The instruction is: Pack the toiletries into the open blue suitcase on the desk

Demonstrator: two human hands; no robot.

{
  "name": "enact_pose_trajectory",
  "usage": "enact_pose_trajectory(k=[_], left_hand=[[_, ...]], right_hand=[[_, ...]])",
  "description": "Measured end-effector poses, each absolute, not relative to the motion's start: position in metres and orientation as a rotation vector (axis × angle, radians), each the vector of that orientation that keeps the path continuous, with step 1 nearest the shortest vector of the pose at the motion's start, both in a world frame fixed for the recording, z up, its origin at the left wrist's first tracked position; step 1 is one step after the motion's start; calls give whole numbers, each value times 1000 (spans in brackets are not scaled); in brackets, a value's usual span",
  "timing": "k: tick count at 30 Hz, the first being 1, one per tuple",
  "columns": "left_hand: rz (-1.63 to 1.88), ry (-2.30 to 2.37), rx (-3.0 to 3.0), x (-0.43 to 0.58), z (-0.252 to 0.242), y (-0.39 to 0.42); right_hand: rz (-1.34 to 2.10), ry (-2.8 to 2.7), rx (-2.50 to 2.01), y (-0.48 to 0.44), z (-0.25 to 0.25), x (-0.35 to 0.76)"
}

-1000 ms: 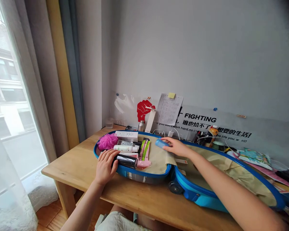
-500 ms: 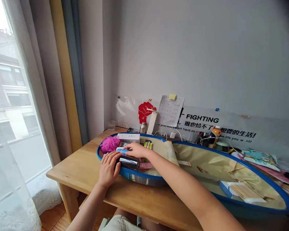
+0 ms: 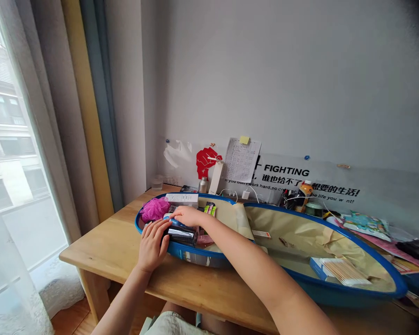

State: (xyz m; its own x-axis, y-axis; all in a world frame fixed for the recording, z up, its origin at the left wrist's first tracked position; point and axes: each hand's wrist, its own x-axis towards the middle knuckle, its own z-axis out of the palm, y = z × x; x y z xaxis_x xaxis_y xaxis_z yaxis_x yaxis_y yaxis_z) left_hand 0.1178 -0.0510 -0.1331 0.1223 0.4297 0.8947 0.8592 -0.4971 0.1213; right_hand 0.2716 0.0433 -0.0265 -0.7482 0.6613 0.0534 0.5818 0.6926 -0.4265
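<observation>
In the left compartment of a blue-rimmed, beige-lined case [image 3: 226, 266] lies a shiny black cylinder [image 3: 182, 235], on its side near the front rim. My left hand [image 3: 153, 244] wraps its fingers over the cylinder's left end, thumb on the near side. Just behind it, my right hand [image 3: 186, 215] reaches across with fingers bent down onto a blue-and-white item [image 3: 168, 217], mostly covered by the hand. A purple mesh bath puff [image 3: 155, 209] sits at the far left, beside a white box [image 3: 182, 200]. A green-and-black packet [image 3: 210, 209] and a pink translucent item [image 3: 205, 240] lie to the right.
The case's right compartment holds a blue box of cotton swabs [image 3: 345, 271] and a small white packet [image 3: 261, 234]. Behind stand a silver bottle [image 3: 203, 185], a white charger [image 3: 246, 194] with cables, and an orange bottle [image 3: 303, 195]. The wooden table [image 3: 101, 237] ends at the left near a curtain.
The view has shifted slightly, so everything appears a little further left. My right hand has edged left over the blue-and-white item; my left hand stays on the black cylinder.
</observation>
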Motion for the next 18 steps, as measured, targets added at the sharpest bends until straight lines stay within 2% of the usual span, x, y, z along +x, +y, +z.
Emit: enact_pose_trajectory(k=[7, 13, 18], left_hand=[[-1339, -1263, -1985, 117, -134, -50], [-1342, -1248, -1979, 117, -134, -50], [-1332, -1250, -1981, 117, -133, -51]], right_hand=[[545, -2548, -1101, 43, -13, 306], [431, -2362, -1555, 59, 7, 452], [334, -2312, -1942, 51, -9, 564]])
